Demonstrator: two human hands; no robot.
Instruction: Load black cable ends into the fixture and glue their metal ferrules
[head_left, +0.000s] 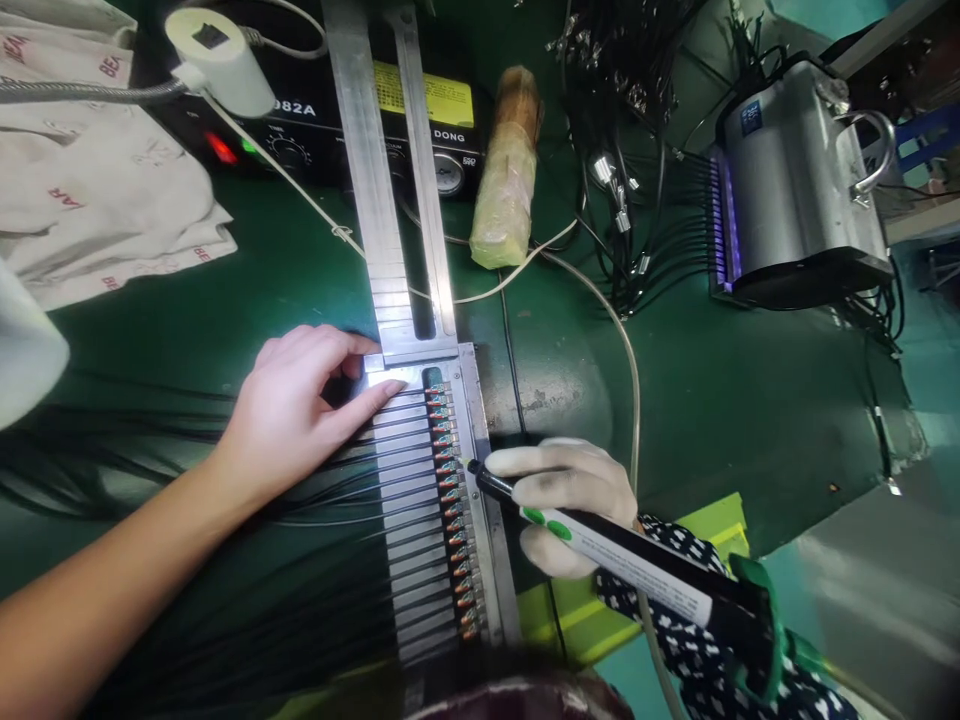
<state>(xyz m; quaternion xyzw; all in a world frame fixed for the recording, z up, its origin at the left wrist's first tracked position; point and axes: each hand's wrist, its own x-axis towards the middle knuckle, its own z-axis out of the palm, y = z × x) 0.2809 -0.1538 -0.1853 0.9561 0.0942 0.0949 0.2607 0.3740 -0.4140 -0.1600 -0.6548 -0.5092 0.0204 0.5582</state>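
Note:
A long metal fixture [416, 470] lies open on the green mat, its slotted lid [352, 120] folded back away from me. Black cables [345, 487] run in from the left through its slots, side by side. Their small connectors with exposed wire ends [452, 495] sit in a row along the right side. My bare left hand [300, 400] grips the fixture's far left corner, thumb on top and index finger at the hinge end. In my gloved right hand [570, 495] is a black dispensing syringe [645, 565] with a white label. Its tip touches or nearly touches a connector midway along the row.
Behind the lid stands a black dispenser controller [292, 150]. A tape-wrapped cylinder [506, 180] lies beside it. At right, a metal curing lamp box [806, 185] glows purple over cables. Bundled black cables [630, 120], a pale hose [634, 370], a gooseneck lamp [221, 60] and cloth [97, 160] surround the fixture.

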